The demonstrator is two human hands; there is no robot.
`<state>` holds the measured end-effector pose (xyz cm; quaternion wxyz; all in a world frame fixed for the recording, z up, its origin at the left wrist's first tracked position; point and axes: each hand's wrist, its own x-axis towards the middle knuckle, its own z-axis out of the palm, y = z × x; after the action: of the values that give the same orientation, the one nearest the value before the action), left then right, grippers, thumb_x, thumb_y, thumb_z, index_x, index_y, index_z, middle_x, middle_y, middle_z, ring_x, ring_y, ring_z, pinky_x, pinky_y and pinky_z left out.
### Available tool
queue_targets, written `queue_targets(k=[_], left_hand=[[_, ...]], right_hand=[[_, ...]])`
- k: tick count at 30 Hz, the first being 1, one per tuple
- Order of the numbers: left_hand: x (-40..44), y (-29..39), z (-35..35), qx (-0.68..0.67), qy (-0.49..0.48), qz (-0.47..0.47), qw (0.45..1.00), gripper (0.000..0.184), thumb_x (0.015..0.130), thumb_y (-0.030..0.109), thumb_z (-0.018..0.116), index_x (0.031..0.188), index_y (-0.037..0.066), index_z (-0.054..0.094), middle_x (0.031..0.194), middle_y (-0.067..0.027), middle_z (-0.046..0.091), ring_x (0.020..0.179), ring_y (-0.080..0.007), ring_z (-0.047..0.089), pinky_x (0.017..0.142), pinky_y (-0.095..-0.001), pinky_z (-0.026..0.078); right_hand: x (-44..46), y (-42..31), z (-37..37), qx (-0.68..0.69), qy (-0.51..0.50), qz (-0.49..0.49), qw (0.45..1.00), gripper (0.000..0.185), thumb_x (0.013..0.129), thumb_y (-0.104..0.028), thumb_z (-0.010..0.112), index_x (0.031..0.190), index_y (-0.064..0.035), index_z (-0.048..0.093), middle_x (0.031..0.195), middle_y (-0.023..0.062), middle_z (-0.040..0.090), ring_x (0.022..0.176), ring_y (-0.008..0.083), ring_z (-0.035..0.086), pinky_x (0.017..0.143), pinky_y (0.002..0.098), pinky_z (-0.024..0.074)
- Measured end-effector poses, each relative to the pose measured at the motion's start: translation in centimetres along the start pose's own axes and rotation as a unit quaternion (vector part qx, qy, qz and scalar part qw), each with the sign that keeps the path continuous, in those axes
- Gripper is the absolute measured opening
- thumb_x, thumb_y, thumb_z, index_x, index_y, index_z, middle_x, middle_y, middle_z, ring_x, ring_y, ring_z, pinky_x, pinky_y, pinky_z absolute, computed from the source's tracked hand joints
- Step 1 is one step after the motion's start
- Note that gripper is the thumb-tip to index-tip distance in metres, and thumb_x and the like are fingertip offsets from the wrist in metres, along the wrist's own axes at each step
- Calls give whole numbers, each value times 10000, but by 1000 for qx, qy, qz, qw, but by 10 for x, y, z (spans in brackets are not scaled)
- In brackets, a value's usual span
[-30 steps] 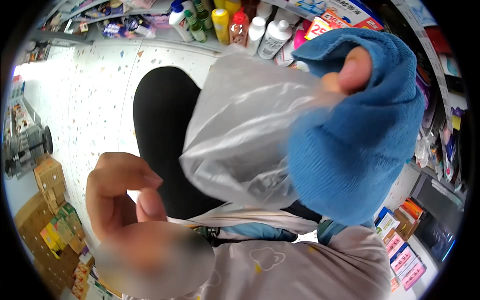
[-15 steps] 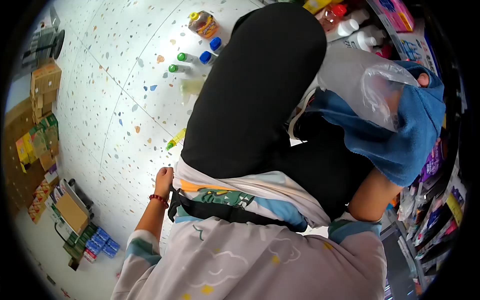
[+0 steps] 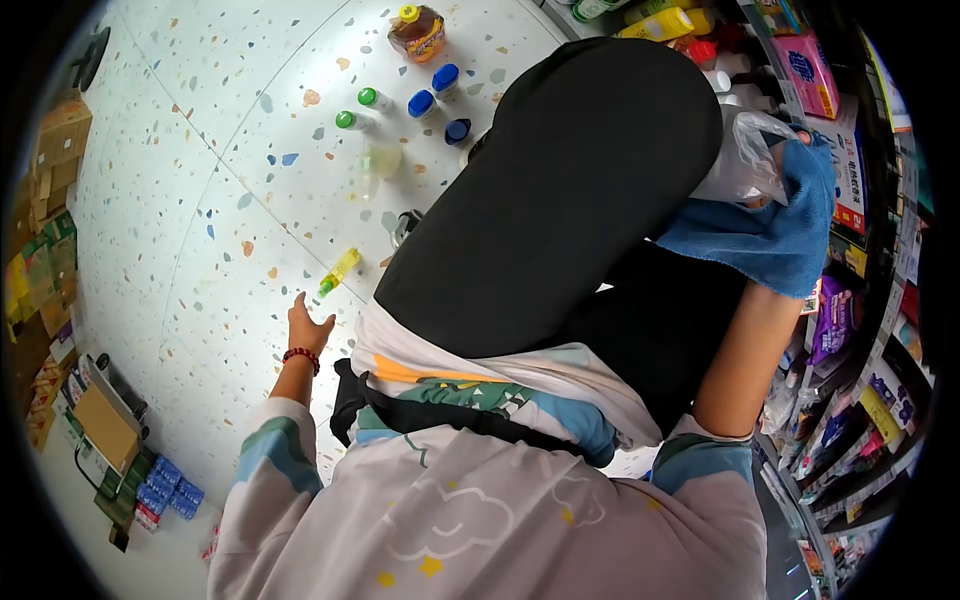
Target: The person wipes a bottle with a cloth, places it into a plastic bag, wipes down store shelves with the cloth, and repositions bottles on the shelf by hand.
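A shop, seen from above in an aisle. Tiered shelves (image 3: 885,335) curve down the right side, packed with retail goods: yellow bottles (image 3: 660,24) at the upper end, a bright pink pack (image 3: 806,76), a box with large printed characters (image 3: 850,180) and, farther down, a purple packet (image 3: 832,322). Pale label strips (image 3: 893,300) run along the shelves' front edges. The floor (image 3: 215,225) is hard, pale and glossy, speckled with coloured chips and crossed by thin joint lines. Near its left edge are stacked brown cartons (image 3: 62,135); toward its lower left corner, blue multipacks (image 3: 170,488) sit grouped together like stock.
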<state>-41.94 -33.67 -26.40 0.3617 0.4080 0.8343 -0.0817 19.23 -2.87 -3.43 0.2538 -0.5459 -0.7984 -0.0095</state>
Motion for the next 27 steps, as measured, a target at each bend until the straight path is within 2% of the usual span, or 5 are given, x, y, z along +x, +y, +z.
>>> queue_targets(k=[5,8,12,18,27], left_hand=[[24,-1,35,-114,39,49,992,662,795,125,811,1388,139,519,1217,-162,566,856,-198,635,780,-312,552],[37,0,57,-165,87,90,978,683,783,122,821,1393,141,514,1173,-144,585,861,-200,633,774,-311,549],[53,9,58,-94,173,198,960,518,811,193,812,1268,63,606,1117,-130,628,891,-255,641,841,-360,528],[59,36,31,-305,84,28,948,419,883,265,768,1167,-16,643,1115,-124,697,1005,-201,665,928,-293,492],[36,130,-86,-782,-44,38,620,337,983,323,628,1195,63,608,1244,-76,629,1200,-202,573,1096,-416,437]], right_hand=[[14,4,4,-10,-34,87,996,439,834,-112,737,1229,-12,577,1146,92,602,1030,189,585,943,301,473],[24,-7,4,-111,29,-91,989,357,859,-128,710,1184,-18,609,1121,91,621,997,193,593,914,311,480],[32,2,5,-79,-23,-41,996,428,648,-85,770,1044,-24,620,1013,163,623,982,354,585,913,396,455],[36,-8,11,-113,-18,-86,990,456,645,-119,795,1060,-35,625,1088,166,646,1043,372,594,942,414,461],[32,-7,16,-102,-8,-43,994,482,631,-60,804,1082,-57,633,1116,155,638,1058,370,595,958,407,467]])
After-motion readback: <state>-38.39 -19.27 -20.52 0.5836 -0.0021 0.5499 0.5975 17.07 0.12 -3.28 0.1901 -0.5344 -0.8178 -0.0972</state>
